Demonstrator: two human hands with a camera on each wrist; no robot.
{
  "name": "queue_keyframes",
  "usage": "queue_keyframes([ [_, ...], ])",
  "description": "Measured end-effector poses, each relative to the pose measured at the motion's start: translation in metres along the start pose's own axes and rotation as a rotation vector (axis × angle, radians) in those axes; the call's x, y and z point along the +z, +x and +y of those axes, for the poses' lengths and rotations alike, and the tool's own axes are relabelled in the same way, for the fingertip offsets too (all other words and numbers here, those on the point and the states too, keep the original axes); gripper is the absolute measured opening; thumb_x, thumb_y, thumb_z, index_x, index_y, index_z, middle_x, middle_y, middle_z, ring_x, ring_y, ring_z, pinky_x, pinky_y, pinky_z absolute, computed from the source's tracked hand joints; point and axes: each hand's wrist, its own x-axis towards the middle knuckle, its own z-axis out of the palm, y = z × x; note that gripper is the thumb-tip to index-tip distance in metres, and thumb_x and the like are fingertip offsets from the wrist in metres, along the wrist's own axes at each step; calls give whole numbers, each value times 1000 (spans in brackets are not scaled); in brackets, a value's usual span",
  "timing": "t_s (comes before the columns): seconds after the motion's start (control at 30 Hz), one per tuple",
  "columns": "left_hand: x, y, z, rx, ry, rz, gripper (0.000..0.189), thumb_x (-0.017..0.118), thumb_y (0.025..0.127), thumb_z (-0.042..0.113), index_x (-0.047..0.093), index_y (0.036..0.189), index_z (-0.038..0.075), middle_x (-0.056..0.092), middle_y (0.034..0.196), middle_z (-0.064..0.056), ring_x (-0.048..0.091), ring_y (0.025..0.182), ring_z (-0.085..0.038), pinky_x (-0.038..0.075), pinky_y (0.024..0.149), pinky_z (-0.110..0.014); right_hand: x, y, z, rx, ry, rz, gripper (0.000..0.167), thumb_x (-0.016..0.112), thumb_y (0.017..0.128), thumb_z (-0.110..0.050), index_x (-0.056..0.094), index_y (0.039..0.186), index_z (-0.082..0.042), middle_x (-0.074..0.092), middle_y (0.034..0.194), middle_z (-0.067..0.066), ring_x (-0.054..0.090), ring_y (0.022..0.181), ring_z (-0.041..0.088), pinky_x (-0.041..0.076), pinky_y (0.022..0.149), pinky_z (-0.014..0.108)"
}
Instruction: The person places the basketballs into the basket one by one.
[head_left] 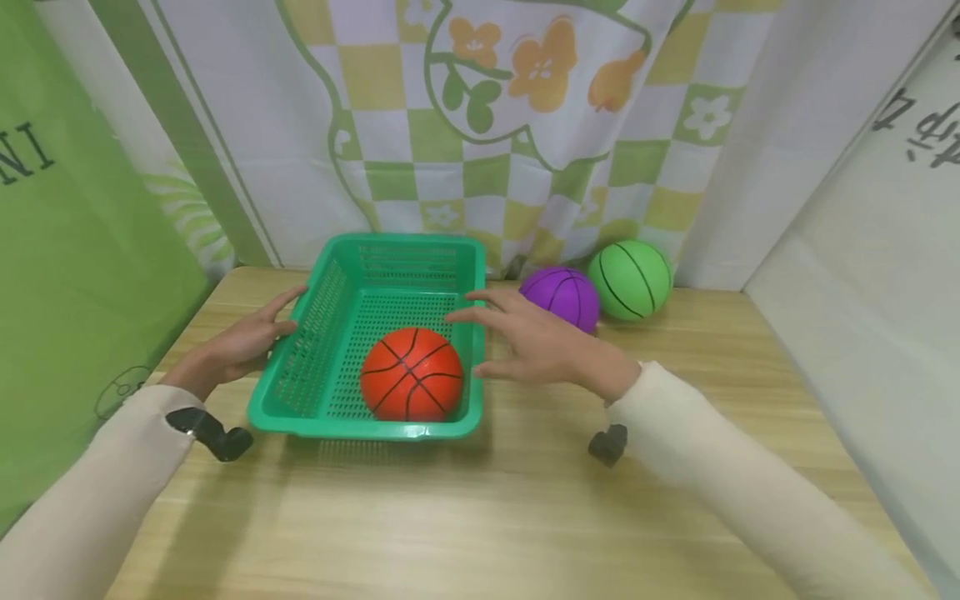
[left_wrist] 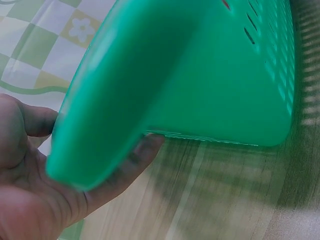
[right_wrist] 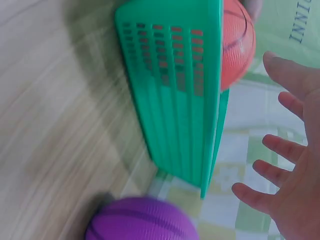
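A green plastic basket (head_left: 300, 367) with slotted walls stands on the wooden table. An orange-red ball (head_left: 412, 375) with black basketball lines lies inside, at the basket's near right corner. My left hand (head_left: 243, 337) holds the basket's left rim; in the left wrist view the rim passes between the thumb and the fingers (left_wrist: 145, 150) beneath it. Spread and holding nothing, my right hand (head_left: 540, 342) hovers by the right rim, fingertips overlapping it in the head view. The right wrist view shows a gap between those fingertips and the basket wall (right_wrist: 175, 110).
A purple ball (head_left: 561, 296) sits right of the basket, partly behind my right hand. Beside it, farther back, is a light green ball (head_left: 630, 281). A patterned curtain (head_left: 480, 175) hangs along the table's back edge. A green cloth (head_left: 75, 250) hangs at the left.
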Motion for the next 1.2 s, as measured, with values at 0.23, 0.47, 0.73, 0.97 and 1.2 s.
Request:
queue_keyframes([
  [0.23,-2,-1,2,-16,-12,-12,69,31,110,12,-15,160,26,31,145,-35,63,107,-27,54,86,-52,-12,-34,31,-14,-69,146,63,82,84,-31,57,140,-16,39,149,21,34,138,39,35,107,59],
  [0.47,-2,5,5,-8,-4,-18,69,31,110,13,-14,160,28,31,146,-35,62,108,-28,54,87,-50,-33,-76,62,119,-111,195,74,89,76,-24,55,141,-16,34,151,24,29,138,46,30,104,70],
  [0.73,-2,5,3,-19,-12,-15,68,30,110,13,-13,160,29,31,146,-33,63,106,-25,54,88,-48,-57,-113,91,262,-96,222,81,91,73,-20,51,143,-15,22,156,24,20,141,50,28,101,75],
  [0.97,-1,-2,3,-10,-9,-7,67,28,111,14,-15,160,26,29,146,-33,62,106,-22,55,87,-45,-73,-131,118,457,-86,156,97,91,73,-29,38,153,-15,11,159,29,13,141,55,31,91,82],
  [1.2,-1,-1,-1,-10,1,-13,66,29,111,15,-14,160,25,31,144,-33,62,106,-23,55,86,-45,-68,-154,149,500,39,193,106,94,69,-26,33,155,-11,11,157,34,10,140,59,17,96,84],
])
